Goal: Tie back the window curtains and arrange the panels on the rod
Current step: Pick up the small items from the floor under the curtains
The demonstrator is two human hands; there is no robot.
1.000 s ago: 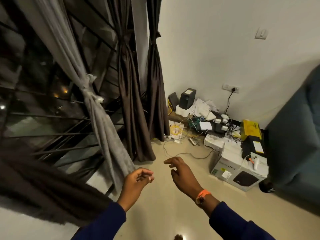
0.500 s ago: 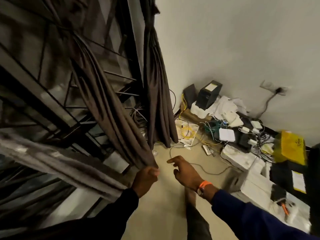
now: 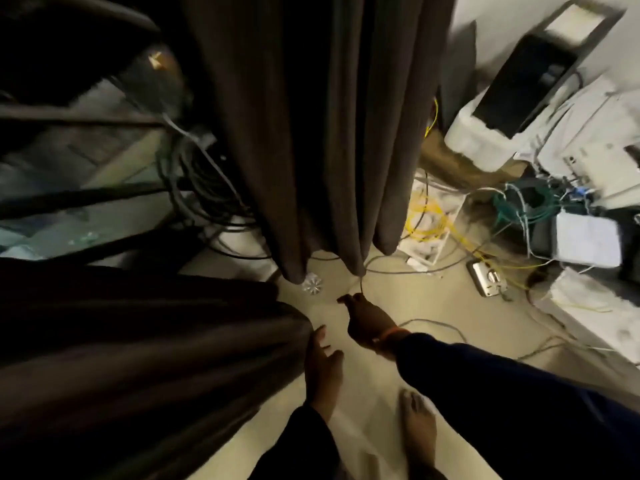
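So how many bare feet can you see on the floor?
2. One foot is beside the bunched dark curtain; the other foot is nearer the bottom edge, below the blue sleeve. None seem hidden.

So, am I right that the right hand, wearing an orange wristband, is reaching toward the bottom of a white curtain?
Not quite: the curtain is dark brown, not white. The head view shows the right hand, with its orange wristband, reaching toward that curtain's bottom edge.

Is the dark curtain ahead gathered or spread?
Gathered: the dark curtain hangs in tight folds above the floor. Whether a tie holds it cannot be told.
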